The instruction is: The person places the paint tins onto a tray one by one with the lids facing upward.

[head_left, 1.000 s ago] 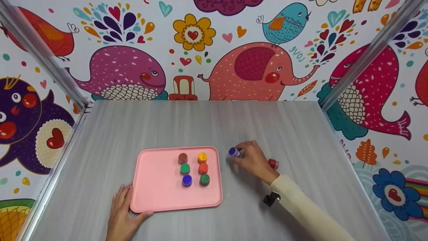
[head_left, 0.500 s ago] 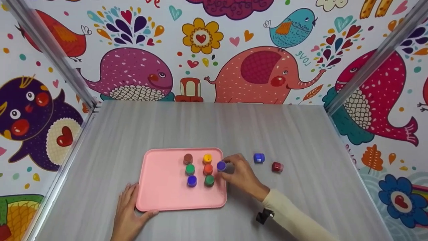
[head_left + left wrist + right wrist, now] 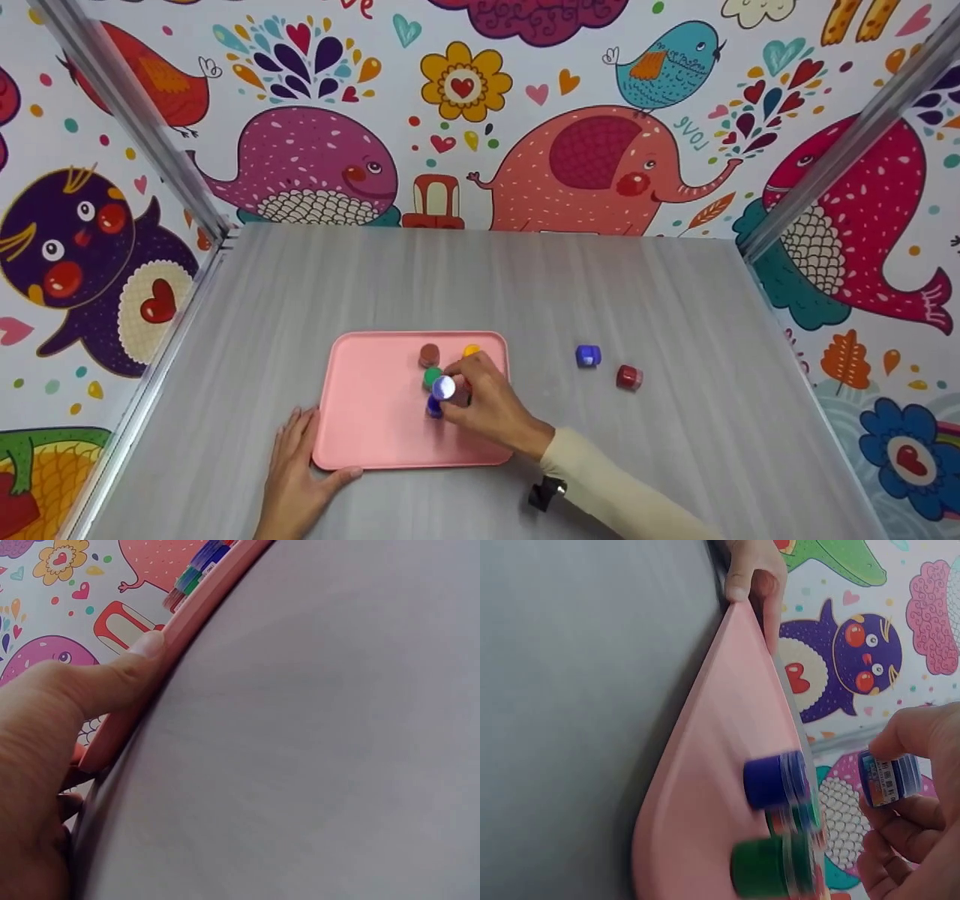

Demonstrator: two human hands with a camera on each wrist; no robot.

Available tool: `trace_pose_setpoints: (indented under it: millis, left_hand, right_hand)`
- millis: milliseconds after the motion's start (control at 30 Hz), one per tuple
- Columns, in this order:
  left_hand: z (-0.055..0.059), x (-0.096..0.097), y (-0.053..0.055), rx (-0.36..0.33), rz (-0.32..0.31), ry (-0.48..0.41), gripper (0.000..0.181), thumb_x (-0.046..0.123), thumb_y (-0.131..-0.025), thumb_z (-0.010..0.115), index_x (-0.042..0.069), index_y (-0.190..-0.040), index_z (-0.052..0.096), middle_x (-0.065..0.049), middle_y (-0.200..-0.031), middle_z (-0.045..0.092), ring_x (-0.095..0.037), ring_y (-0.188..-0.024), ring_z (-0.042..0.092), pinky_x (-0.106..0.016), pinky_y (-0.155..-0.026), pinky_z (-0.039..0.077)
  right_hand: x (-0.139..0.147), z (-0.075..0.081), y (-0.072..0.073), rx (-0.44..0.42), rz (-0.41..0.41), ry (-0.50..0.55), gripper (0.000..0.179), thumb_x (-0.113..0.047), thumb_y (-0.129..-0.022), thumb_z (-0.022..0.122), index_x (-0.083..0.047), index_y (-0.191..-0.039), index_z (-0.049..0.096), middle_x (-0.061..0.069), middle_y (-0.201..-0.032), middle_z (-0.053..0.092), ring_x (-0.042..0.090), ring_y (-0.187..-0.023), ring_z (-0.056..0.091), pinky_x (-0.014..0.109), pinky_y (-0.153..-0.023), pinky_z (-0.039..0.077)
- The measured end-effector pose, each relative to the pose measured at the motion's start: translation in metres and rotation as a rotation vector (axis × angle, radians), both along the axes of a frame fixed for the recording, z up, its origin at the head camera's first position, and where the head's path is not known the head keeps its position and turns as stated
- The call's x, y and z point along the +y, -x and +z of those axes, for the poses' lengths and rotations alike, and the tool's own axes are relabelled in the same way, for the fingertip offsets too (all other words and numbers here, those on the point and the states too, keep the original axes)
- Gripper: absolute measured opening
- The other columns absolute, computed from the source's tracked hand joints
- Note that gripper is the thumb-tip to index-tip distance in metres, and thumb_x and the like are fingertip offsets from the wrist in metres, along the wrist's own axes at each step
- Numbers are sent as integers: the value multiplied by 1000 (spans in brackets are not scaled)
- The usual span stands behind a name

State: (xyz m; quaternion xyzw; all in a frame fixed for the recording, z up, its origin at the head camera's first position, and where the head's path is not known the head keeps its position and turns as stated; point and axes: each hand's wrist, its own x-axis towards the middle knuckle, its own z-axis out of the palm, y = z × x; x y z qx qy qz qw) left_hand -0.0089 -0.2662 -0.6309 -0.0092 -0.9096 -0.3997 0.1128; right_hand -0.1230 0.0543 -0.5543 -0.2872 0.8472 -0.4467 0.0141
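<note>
My right hand (image 3: 491,409) pinches a small paint jar with a purple-blue lid (image 3: 443,388) between thumb and fingers, over the pink tray (image 3: 367,412). In the right wrist view the held jar's label (image 3: 886,780) faces the camera. Beneath and beside it on the tray stand a brown jar (image 3: 429,355), a green jar (image 3: 433,377) and a blue jar (image 3: 434,409). A yellow jar (image 3: 471,350) peeks out behind the hand, which covers other jars; a dark green one (image 3: 769,868) appears in the right wrist view. My left hand (image 3: 298,476) rests at the tray's near-left corner, thumb against the front rim.
To the right of the tray, a blue jar (image 3: 589,356) and a red jar (image 3: 629,377) lie on the grey table (image 3: 600,292). Metal posts and a cartoon-printed wall (image 3: 360,157) bound the table at the back and sides.
My right hand has carried the purple-lidded jar leftward from beside the tray, across its right rim, to above the left column of jars. The left hand keeps its place at the tray corner.
</note>
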Motion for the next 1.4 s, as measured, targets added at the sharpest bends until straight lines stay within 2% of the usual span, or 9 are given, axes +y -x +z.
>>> trace_pose_setpoints:
  millis: [167, 333, 567, 800, 933, 1167, 1300, 1400]
  left_hand:
    - [4, 1, 1, -82, 3, 4, 115, 47, -79, 99, -6, -164, 43, -32, -165, 42, -56, -160, 24, -55, -138, 5]
    - [10, 0, 1, -188, 14, 6, 121, 56, -80, 95, -4, -168, 38, -30, -170, 36, -53, -164, 18, -62, -137, 5]
    - [5, -2, 0, -82, 4, 17, 115, 50, -81, 97, -5, -165, 42, -31, -167, 40, -55, -160, 23, -54, -139, 5]
    - [2, 0, -1, -19, 1, 24, 114, 47, -78, 99, -6, -164, 44, -31, -165, 44, -56, -158, 27, -47, -139, 4]
    - [2, 1, -1, -26, -1, 13, 114, 48, -78, 99, -6, -163, 44, -31, -165, 44, -56, -159, 27, -46, -139, 3]
    - [3, 1, 0, -64, -2, 8, 115, 51, -79, 97, -5, -164, 43, -30, -166, 43, -54, -160, 25, -53, -138, 5]
    - [3, -1, 0, -59, 1, 8, 114, 50, -80, 97, -4, -165, 43, -29, -167, 43, -55, -160, 25, -51, -139, 4]
    - [3, -3, 0, -50, 5, 2, 114, 49, -80, 97, -4, -165, 43, -28, -166, 43, -55, -160, 25, -50, -139, 4]
  right_hand:
    - [-22, -8, 5, 30, 19, -26, 33, -11, -90, 88, -12, -120, 75, 0, -120, 71, 20, -115, 60, 30, -99, 56]
    - [-41, -10, 4, 40, 24, -87, 31, -19, -91, 91, -18, -119, 79, -6, -117, 69, 12, -116, 53, 26, -98, 56]
    - [-66, -18, 5, 142, 42, -149, 30, -27, -89, 94, -19, -115, 82, -7, -112, 69, 13, -116, 51, 27, -100, 49]
    - [-84, -26, 3, 226, 57, -194, 27, -31, -92, 91, -16, -113, 82, -5, -111, 71, 14, -114, 53, 31, -104, 47]
    - [-93, -31, 2, 270, 60, -247, 27, -36, -95, 88, -18, -114, 84, -7, -113, 72, 13, -115, 54, 30, -105, 47]
    - [-102, -34, 3, 385, 82, -344, 28, -41, -97, 87, -18, -112, 85, -7, -112, 75, 14, -114, 55, 32, -107, 47]
    - [-105, -34, 3, 377, 79, -374, 29, -42, -98, 86, -18, -114, 85, -6, -115, 75, 15, -115, 54, 34, -109, 46]
    - [-106, -32, 5, 364, 79, -377, 32, -42, -96, 88, -17, -116, 85, -5, -117, 75, 15, -116, 54, 33, -106, 46]
